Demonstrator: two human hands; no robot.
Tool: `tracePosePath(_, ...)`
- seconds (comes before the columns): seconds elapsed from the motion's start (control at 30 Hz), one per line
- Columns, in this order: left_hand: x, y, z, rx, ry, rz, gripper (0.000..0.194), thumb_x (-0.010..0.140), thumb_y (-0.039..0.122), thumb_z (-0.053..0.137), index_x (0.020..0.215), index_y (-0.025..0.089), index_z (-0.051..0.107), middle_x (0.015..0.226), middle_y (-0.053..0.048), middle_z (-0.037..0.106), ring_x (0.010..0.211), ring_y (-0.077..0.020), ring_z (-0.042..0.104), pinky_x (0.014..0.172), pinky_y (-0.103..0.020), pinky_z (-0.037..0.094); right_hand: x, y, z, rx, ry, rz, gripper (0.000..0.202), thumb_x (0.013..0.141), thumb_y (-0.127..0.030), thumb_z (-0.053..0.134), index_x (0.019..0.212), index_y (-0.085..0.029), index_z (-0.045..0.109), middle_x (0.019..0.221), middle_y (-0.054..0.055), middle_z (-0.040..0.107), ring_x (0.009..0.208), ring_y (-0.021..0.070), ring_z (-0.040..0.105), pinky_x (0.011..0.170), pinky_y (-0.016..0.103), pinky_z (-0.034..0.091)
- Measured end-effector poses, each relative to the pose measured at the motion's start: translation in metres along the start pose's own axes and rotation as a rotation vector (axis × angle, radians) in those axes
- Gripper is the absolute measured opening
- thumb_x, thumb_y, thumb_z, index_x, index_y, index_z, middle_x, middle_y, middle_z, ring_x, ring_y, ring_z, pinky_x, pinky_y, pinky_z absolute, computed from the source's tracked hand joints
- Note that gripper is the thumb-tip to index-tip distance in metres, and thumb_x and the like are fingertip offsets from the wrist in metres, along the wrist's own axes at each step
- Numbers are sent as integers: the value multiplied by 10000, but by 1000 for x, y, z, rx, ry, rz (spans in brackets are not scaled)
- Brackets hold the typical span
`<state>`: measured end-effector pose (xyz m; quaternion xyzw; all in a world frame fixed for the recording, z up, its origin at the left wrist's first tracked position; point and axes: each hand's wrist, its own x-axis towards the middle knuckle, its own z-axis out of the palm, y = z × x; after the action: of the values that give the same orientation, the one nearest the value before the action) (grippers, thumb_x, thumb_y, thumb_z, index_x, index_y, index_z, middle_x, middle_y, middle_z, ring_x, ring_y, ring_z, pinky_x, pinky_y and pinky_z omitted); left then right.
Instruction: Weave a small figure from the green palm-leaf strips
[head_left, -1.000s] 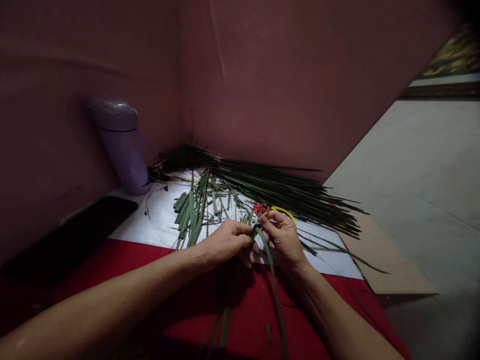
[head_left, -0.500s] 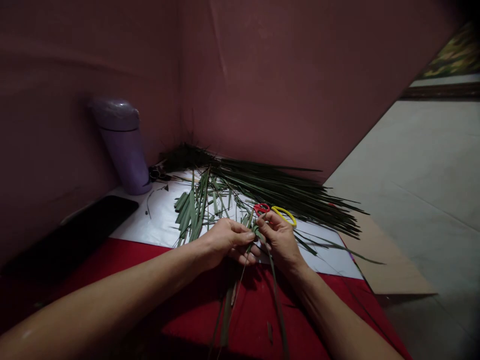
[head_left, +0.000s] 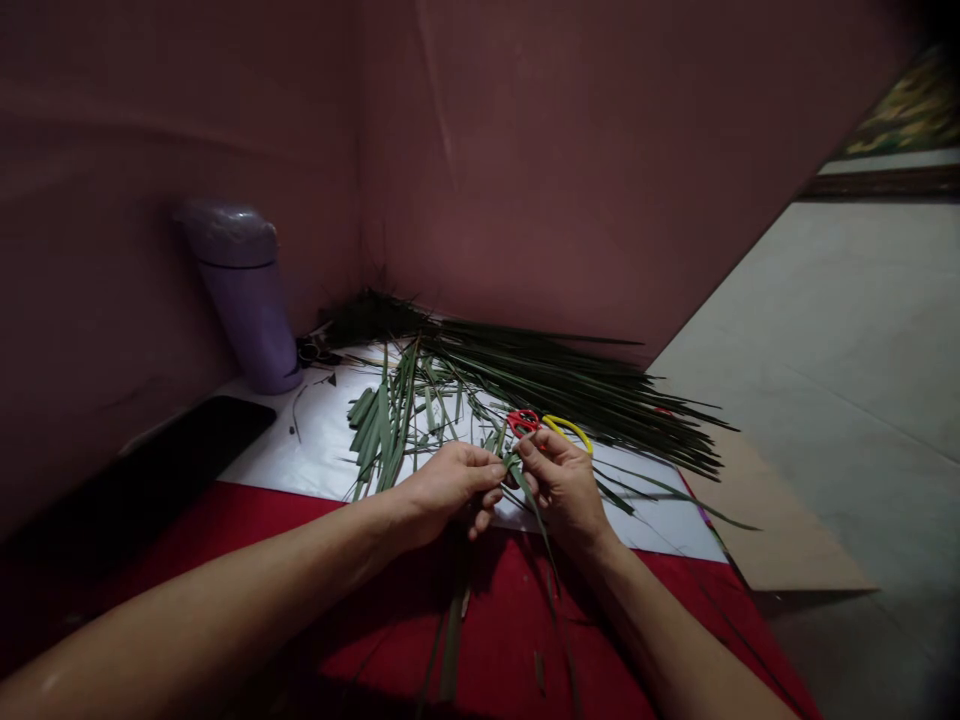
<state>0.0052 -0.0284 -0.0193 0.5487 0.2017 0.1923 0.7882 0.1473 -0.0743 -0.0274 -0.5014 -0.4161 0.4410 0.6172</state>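
Observation:
Between my two hands is a green leaf strip [head_left: 532,492], folded or knotted near the fingertips, its tail hanging down toward the red cloth. My left hand [head_left: 459,485] pinches it with thumb and forefinger, the other fingers curled below. My right hand [head_left: 561,482] grips the same strip from the right, thumb against forefinger. Just beyond the fingers lie red-handled scissors [head_left: 523,421] and a yellow handle loop [head_left: 574,430], partly covered by my right hand. The exact shape of the fold is too small to make out.
Long green leaves [head_left: 570,385] lie in a bundle along the wall, with cut strips [head_left: 382,420] on white paper [head_left: 262,450]. A purple tumbler [head_left: 251,315] and a black flat object [head_left: 150,470] stand or lie at left. Red cloth [head_left: 510,620] covers the front; a tan board [head_left: 787,530] is right.
The leaf's hanging tail has shifted and now looks shorter, curving down to the right. My left hand's lower fingers have moved slightly left and down. Both hands still pinch the strip.

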Motion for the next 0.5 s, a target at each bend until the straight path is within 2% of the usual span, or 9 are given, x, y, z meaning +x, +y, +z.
tracePosePath(0.23, 1, 5, 3, 223, 93, 44, 285, 759, 363, 469, 574, 147, 444, 415, 64, 390, 292, -26, 290, 300, -163, 201, -1, -2, 1, -243, 150, -183, 277, 717, -368, 621, 567, -180, 484, 466, -54, 449, 386, 65, 334, 367, 190, 260)
tracePosePath(0.37, 1, 2, 2, 318, 84, 41, 284, 760, 369, 457, 589, 142, 473, 419, 53, 413, 299, -32, 303, 309, -168, 200, -2, -2, 1, -251, 106, -195, 253, 739, -332, 607, 578, -183, 482, 470, -57, 448, 417, 72, 365, 404, 194, 278)
tracePosePath(0.5, 1, 1, 3, 316, 65, 45, 265, 761, 351, 456, 592, 147, 468, 419, 52, 417, 307, -36, 309, 314, -169, 207, -3, -4, 1, -220, 62, -191, 222, 765, -314, 585, 610, -178, 504, 472, -56, 455, 426, 69, 368, 425, 191, 291)
